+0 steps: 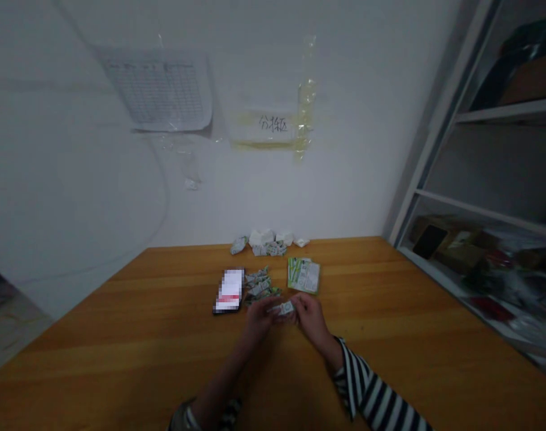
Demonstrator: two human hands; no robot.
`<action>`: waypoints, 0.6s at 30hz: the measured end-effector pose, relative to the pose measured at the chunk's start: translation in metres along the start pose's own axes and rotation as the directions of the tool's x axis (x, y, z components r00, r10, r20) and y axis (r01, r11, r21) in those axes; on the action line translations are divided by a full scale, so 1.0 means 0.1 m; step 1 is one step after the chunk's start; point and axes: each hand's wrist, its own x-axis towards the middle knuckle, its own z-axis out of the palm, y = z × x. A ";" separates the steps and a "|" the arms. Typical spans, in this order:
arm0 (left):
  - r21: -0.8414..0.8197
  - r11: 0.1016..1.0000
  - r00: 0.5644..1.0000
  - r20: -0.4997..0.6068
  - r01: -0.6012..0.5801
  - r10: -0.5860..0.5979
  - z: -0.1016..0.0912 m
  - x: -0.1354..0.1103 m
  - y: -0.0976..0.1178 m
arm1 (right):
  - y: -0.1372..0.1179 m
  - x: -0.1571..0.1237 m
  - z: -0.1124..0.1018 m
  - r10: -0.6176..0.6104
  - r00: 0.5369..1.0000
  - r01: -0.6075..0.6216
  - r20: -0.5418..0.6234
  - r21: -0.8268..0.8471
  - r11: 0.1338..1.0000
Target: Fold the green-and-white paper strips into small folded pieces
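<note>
Both my hands meet over the middle of a wooden table (pixel 120 335). My left hand (pixel 258 320) and my right hand (pixel 309 316) are closed on one small white-and-green packet (pixel 284 309), each pinching an end. Just beyond my fingers lies a loose pile of similar small packets (pixel 259 285). A flat stack of green-and-white packets (pixel 304 275) lies to the right of that pile. My right arm wears a black-and-white striped sleeve.
A phone (pixel 229 290) with a lit screen lies left of the pile. Crumpled white packets (pixel 266 241) sit at the table's far edge against the wall. Papers are taped to the wall (pixel 160 90). A metal shelf unit (pixel 484 209) with goods stands at the right.
</note>
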 end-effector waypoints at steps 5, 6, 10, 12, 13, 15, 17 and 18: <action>0.233 0.964 0.979 -0.122 -0.131 0.163 -0.18 0.06 -0.05 | -0.04 0.14 -0.25 -0.109 0.991 0.100 -0.080 -0.113 0.989; 0.321 0.933 0.970 -0.119 -0.163 0.210 -0.20 0.05 -0.04 | -0.03 0.19 -0.34 -0.132 0.986 0.117 -0.098 -0.144 0.983; 0.519 0.825 0.944 -0.098 -0.222 0.315 -0.16 0.02 0.00 | 0.10 0.31 -0.60 -0.267 0.964 0.246 -0.010 -0.357 0.901; 0.559 0.797 0.933 -0.109 -0.229 0.344 -0.12 0.00 0.02 | 0.18 0.34 -0.64 -0.293 0.952 0.291 0.086 -0.543 0.788; 0.565 0.790 0.927 -0.112 -0.236 0.357 -0.11 0.00 0.03 | 0.21 0.34 -0.64 -0.276 0.953 0.295 0.127 -0.611 0.735; 0.561 0.791 0.921 -0.118 -0.246 0.370 -0.10 -0.01 0.05 | 0.26 0.35 -0.62 -0.238 0.956 0.290 0.173 -0.690 0.663; 0.545 0.803 0.927 -0.117 -0.240 0.357 -0.10 -0.02 0.06 | 0.27 0.35 -0.61 -0.221 0.957 0.289 0.190 -0.718 0.633; 0.538 0.811 0.932 -0.118 -0.231 0.344 -0.10 -0.02 0.06 | 0.27 0.35 -0.60 -0.220 0.956 0.289 0.191 -0.721 0.629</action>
